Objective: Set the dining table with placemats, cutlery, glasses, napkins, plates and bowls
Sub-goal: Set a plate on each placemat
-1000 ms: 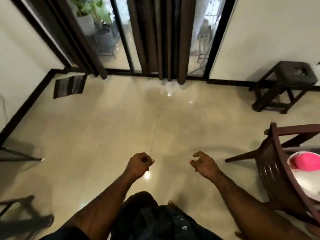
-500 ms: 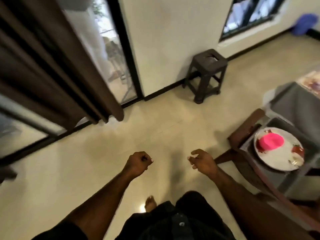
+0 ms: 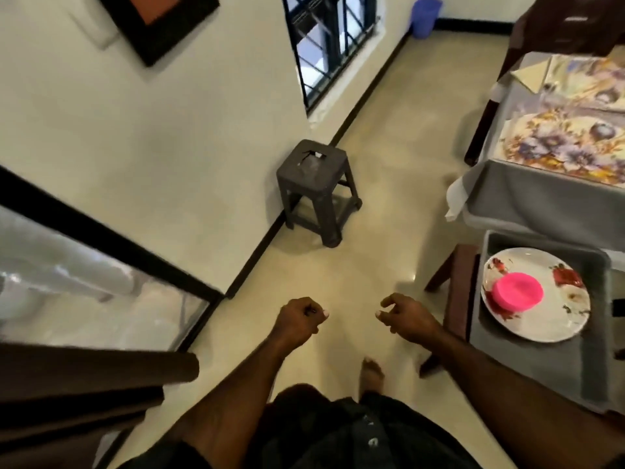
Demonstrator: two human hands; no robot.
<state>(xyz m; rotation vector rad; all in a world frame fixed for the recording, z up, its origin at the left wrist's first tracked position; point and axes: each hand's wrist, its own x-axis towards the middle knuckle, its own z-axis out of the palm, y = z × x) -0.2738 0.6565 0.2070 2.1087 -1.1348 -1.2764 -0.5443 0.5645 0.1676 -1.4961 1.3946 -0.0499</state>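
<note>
My left hand (image 3: 297,321) is a closed fist over the floor and holds nothing. My right hand (image 3: 407,319) hangs beside it, fingers loosely curled and empty. To the right, a white floral plate (image 3: 561,319) with a pink bowl (image 3: 517,291) on it lies in a grey tray (image 3: 541,363) on a wooden chair. Beyond it stands the dining table (image 3: 527,198) under a grey cloth, with two floral placemats (image 3: 558,147) and a folded cream napkin (image 3: 529,76) at its far end.
A dark plastic stool (image 3: 316,187) stands by the wall ahead. A barred window (image 3: 329,38), a blue bin (image 3: 424,16) and a dark chair (image 3: 568,22) lie farther off. A glass door and brown curtain (image 3: 94,377) fill the left. My bare foot (image 3: 372,372) is on the tiled floor.
The view has swung right, from the glass doors to the stool, tray and table. Both hands keep the same pose in front of me.
</note>
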